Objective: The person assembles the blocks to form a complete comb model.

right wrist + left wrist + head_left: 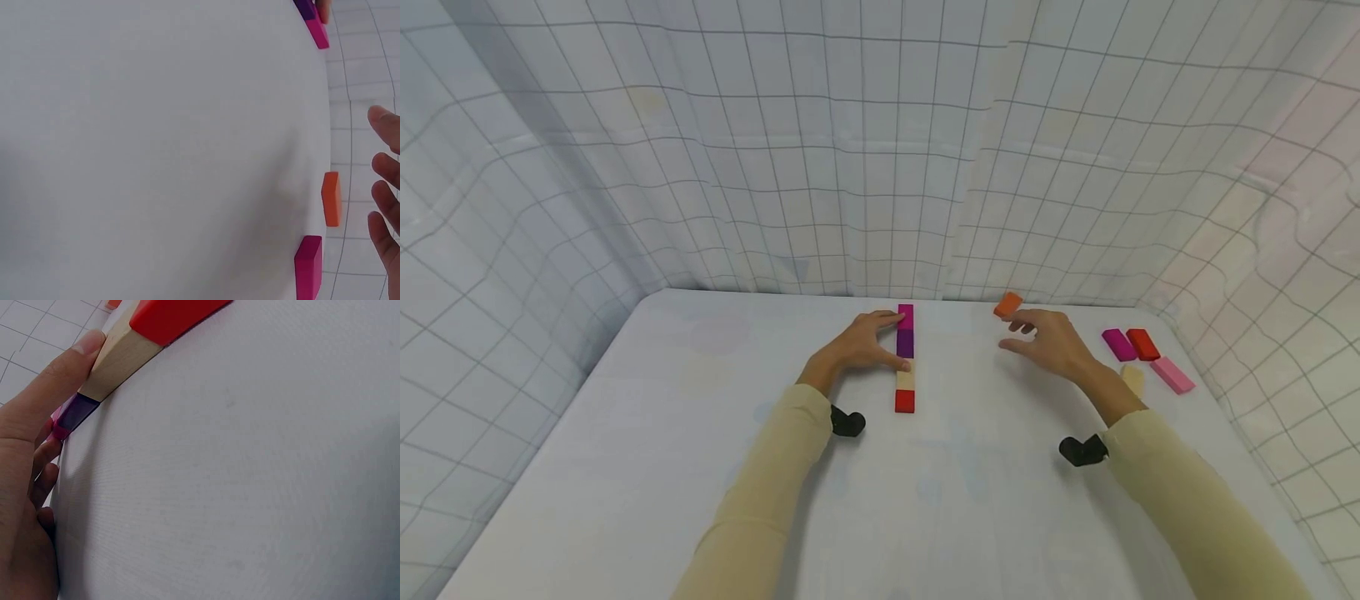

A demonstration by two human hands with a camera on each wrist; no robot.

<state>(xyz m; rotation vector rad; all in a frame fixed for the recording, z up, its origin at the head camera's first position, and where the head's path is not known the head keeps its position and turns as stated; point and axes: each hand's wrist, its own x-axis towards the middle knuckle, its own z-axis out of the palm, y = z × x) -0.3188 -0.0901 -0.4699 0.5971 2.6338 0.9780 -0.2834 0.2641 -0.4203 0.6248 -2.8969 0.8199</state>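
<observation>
In the head view, a straight row runs front to back on the white table: a red block, a plain wood block, a purple block and a magenta block. My left hand spans the row from its left side, thumb on the wood block and a fingertip at the magenta one. In the left wrist view, the other fingers of that hand are loosely bent. My right hand holds nothing, thumb and fingers spread apart, just in front of an orange block at the table's back edge.
At the right lie another magenta block, another red block, a pink block and a pale wood block, partly behind my right forearm. Gridded white curtains enclose the table at the back and sides.
</observation>
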